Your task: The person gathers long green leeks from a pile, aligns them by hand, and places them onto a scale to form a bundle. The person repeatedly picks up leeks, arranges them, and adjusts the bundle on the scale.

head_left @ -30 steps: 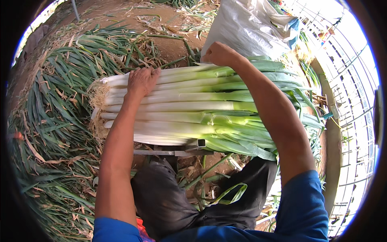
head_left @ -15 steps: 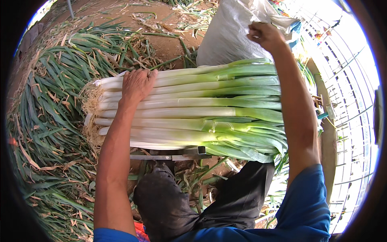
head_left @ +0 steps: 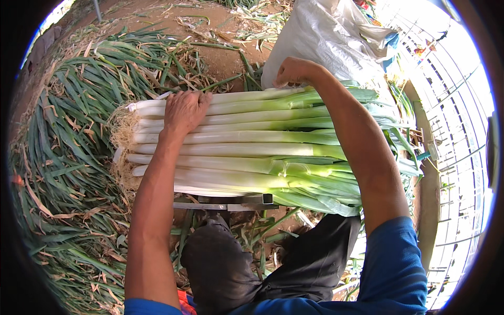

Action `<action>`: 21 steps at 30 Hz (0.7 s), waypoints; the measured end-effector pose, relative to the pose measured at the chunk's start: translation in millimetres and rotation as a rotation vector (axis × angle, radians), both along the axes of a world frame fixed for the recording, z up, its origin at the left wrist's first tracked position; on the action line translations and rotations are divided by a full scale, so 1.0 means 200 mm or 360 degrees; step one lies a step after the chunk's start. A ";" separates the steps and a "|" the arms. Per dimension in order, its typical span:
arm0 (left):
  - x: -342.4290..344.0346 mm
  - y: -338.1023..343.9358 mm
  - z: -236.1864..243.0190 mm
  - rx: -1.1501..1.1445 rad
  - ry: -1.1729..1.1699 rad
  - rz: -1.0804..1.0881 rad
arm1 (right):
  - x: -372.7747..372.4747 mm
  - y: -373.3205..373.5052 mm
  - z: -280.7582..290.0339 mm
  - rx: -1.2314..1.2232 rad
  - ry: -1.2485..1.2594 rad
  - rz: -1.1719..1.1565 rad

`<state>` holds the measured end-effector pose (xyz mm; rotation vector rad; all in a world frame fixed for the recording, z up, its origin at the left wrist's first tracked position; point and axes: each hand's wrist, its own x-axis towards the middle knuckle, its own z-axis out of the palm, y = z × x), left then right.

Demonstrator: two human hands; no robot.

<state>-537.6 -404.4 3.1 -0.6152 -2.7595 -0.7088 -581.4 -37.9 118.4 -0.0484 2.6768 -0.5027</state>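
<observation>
A thick layer of leeks (head_left: 231, 137) lies crosswise before me, with white shanks and roots to the left and green leaves to the right. My left hand (head_left: 186, 111) rests on the white part near the root end, its fingers curled over the farthest stalks. Above the far edge, where white turns to green, my right hand (head_left: 297, 72) is closed with bent fingers; whether anything is in them I cannot make out. Under the near side of the leeks, part of a metal frame (head_left: 236, 206) shows. My right forearm hides some of the leaves.
A big heap of leafy leeks (head_left: 68, 136) covers the ground on the left. Behind the layer stands a white woven sack (head_left: 315, 39). Brown soil (head_left: 220, 63) with loose leaves lies at the back. A wire grid (head_left: 457, 142) rises on the right, beyond a low ledge (head_left: 428, 194).
My right hand has come down and leftward from in front of the sack to the far edge of the leeks. The left hand stays on the stalks. The view has shifted slightly.
</observation>
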 end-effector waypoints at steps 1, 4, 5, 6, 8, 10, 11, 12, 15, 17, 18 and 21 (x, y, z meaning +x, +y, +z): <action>0.00 0.00 -0.01 -0.0029 0.0012 0.0003 | 0.00 0.00 -0.01 -0.0047 -0.0035 -0.0046; -0.02 -0.02 -0.03 -0.0125 0.0035 0.0031 | 0.03 -0.05 -0.02 -0.0190 -0.0103 -0.0126; -0.01 -0.02 -0.02 -0.0142 0.0031 0.0032 | 0.04 -0.05 -0.02 -0.0230 -0.0119 -0.0154; 0.00 -0.02 -0.01 -0.0160 0.0026 0.0034 | 0.05 -0.06 -0.02 -0.0268 -0.0103 -0.0117; -0.01 -0.02 -0.02 -0.0162 0.0051 0.0039 | 0.06 -0.06 -0.03 -0.0341 -0.0067 -0.0038; -0.02 -0.03 -0.02 -0.0165 0.0065 0.0038 | 0.05 -0.10 -0.06 -0.0032 0.0129 0.0103; -0.02 -0.02 -0.02 -0.0162 0.0065 0.0030 | 0.04 -0.09 -0.08 0.0127 0.0226 0.0170; -0.01 -0.02 -0.01 -0.0160 0.0065 0.0021 | 0.03 -0.07 -0.10 0.0128 0.0295 0.0052; -0.02 -0.01 -0.01 -0.0144 0.0065 0.0014 | 0.00 0.01 -0.11 -0.0319 0.0378 -0.0542; -0.01 0.00 -0.01 -0.0092 0.0070 0.0014 | -0.02 0.14 -0.08 -0.1222 0.0249 -0.1257; 0.00 0.00 -0.01 -0.0066 0.0074 0.0010 | -0.01 0.22 -0.03 -0.1243 0.0454 -0.1102; 0.00 0.01 -0.01 -0.0127 0.0023 -0.0013 | 0.14 0.40 0.26 -0.1626 0.0837 -0.1056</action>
